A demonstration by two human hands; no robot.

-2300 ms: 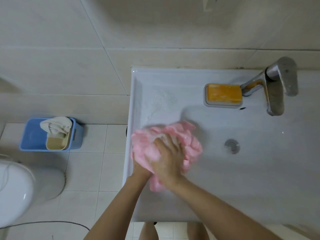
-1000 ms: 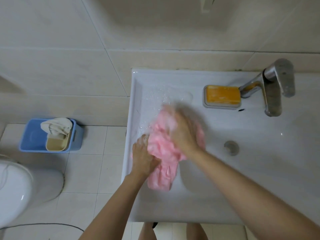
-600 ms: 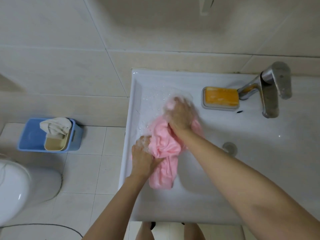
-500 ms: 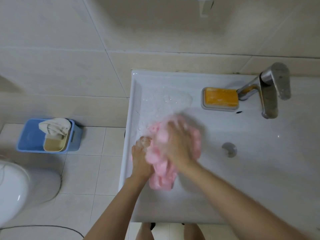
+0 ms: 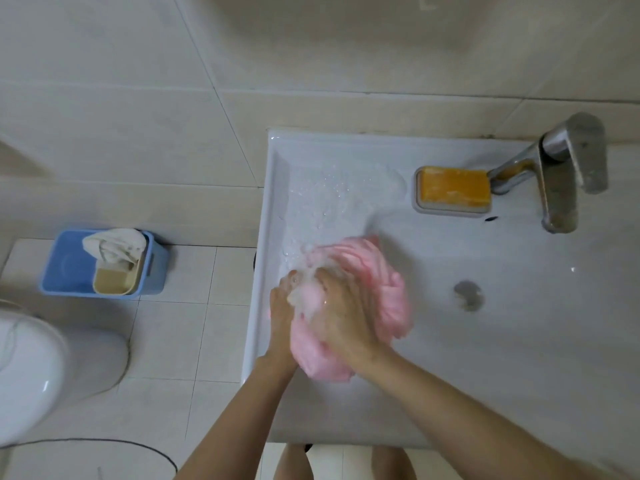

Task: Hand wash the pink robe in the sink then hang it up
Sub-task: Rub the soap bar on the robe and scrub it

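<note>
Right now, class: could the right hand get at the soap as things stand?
Probably yes. Nothing stands between the right hand and the soap, which lies uncovered in its dish by the tap. But that hand is gripping the robe and must let go first.

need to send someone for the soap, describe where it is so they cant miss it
Start at the white sink against the tiled wall and find the metal faucet on its back ledge. Just to the faucet's left sits a pale rectangular soap dish holding the orange soap bar. It is the only orange thing there, well apart from the pink robe being scrubbed in the basin.
</note>
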